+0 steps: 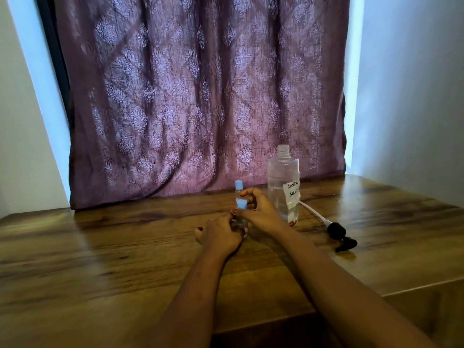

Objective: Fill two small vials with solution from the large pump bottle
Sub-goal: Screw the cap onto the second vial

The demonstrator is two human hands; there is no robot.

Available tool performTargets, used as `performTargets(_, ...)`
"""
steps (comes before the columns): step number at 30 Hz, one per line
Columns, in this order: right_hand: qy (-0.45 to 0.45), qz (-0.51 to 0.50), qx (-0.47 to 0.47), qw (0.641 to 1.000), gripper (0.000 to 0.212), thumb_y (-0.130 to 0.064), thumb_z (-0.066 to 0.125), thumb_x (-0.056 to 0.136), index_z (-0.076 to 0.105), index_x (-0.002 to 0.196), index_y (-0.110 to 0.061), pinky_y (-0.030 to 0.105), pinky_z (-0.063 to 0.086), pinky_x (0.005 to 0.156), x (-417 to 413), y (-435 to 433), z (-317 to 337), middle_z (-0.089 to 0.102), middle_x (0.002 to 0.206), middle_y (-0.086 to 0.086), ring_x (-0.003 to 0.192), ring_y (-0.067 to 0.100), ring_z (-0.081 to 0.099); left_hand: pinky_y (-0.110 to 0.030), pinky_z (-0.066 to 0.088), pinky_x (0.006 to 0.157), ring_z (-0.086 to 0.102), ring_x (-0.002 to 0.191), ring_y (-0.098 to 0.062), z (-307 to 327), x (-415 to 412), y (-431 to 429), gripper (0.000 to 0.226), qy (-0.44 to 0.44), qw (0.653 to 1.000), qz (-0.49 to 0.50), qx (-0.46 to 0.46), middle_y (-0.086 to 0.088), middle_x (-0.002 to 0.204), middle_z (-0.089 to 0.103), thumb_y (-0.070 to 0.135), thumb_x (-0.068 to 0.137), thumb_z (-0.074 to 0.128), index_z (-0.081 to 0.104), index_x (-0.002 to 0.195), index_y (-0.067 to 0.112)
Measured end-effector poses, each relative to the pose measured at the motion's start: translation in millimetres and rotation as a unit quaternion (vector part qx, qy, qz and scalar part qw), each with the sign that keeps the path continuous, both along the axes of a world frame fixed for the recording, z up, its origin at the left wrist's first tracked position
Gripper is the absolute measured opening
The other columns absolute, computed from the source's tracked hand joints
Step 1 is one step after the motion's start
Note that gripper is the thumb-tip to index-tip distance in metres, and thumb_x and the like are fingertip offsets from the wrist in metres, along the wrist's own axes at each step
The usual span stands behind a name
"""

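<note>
Wooden table (100,247) — mauve patterned curtain (195,96) behind

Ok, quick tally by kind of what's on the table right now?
Small vials with blue caps: 2 (near one held in both hands, far one behind)
Large bottle, neck open: 1
Pump head with tube, lying loose: 1
Total: 4

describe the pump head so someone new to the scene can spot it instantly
Start at the large clear bottle with the handwritten label, standing open-necked on the wooden table. Right of it lies the pump head, on its side. It is the only black item, trailing a white dip tube.
</note>
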State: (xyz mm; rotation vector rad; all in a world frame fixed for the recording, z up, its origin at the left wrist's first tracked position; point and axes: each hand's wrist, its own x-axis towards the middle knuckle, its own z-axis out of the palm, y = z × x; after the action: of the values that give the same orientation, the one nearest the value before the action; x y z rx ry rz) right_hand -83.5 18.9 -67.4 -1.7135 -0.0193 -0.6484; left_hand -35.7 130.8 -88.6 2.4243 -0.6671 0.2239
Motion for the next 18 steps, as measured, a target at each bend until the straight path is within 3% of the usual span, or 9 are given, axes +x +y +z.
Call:
performTargets(8,0.016,0.025,0.023,0.999,0.041,0.006,0.059,0.084,0.050,0.122,-0.008,0.009,0.049,0.063,1.6,0.1,1.5,0.057,0.109,0.010,0.094,0.013,0.057,-0.051,0.023,0.103,0.051,0.122,-0.022,-2.1,2.2,-0.2,0.040,-0.008,1.000,-0.003,-0.006,0.004,0.122,0.066,0.050,0.082,0.060,0.057,0.120,0.039)
performTargets(12,-0.004,-0.012,-0.022,1.000,0.034,0.004,0.064,0.081,0.054,0.112,-0.008,0.008,0.049,0.067,3.8,-1.2,-1.2,0.057,0.102,0.006,0.095,0.015,0.055,-0.049,0.023,0.101,0.051,0.123,-0.022,-2.5,2.3,-0.7,0.041,-0.015,1.000,0.004,-0.007,0.006,0.123,0.065,0.051,0.081,0.060,0.058,0.120,0.038)
performTargets(18,-0.005,-0.009,0.007,1.000,0.041,-0.007,0.067,0.082,0.049,0.119,-0.007,0.004,0.044,0.058,2.8,-2.8,-0.1,0.050,0.089,-0.002,0.079,0.005,0.052,-0.050,0.022,0.101,0.051,0.122,-0.022,-5.1,6.1,-0.7,0.038,-0.002,1.000,-0.001,-0.021,0.006,0.120,0.067,0.052,0.079,0.063,0.060,0.114,0.037)
